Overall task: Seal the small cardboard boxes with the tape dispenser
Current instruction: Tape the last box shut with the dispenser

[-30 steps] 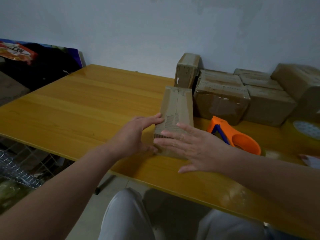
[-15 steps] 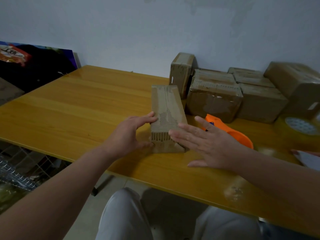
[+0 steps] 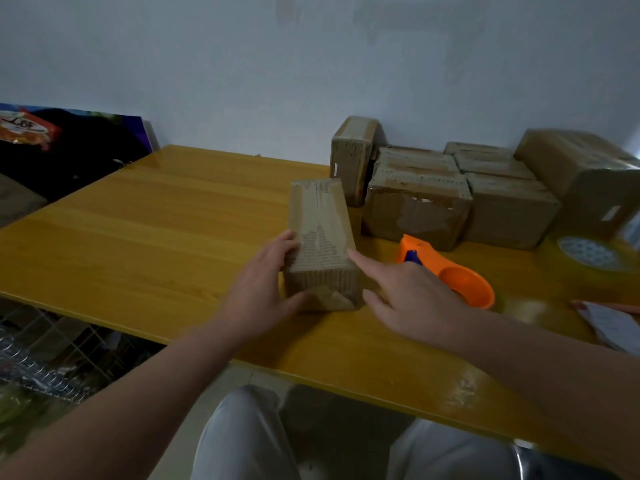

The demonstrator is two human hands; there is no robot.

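Note:
A small cardboard box (image 3: 320, 233) lies lengthwise on the yellow wooden table (image 3: 156, 230), with worn tape along its top. My left hand (image 3: 263, 292) grips the box's near left corner, fingers on the left top edge and thumb against the near face. My right hand (image 3: 412, 299) is beside the box's right side with fingers straight; the index fingertip touches the right top edge. The orange tape dispenser (image 3: 453, 275) lies on the table just behind my right hand, partly hidden by it.
Several taped cardboard boxes (image 3: 419, 202) are stacked along the wall at the back right. A tape roll (image 3: 588, 254) and a paper slip (image 3: 609, 323) lie at the far right. A wire rack (image 3: 41, 368) stands below the table's near left edge.
My right hand has slid off the box's top to its right side. The box's far end has turned slightly left, and my left hand has stayed on the box's left side.

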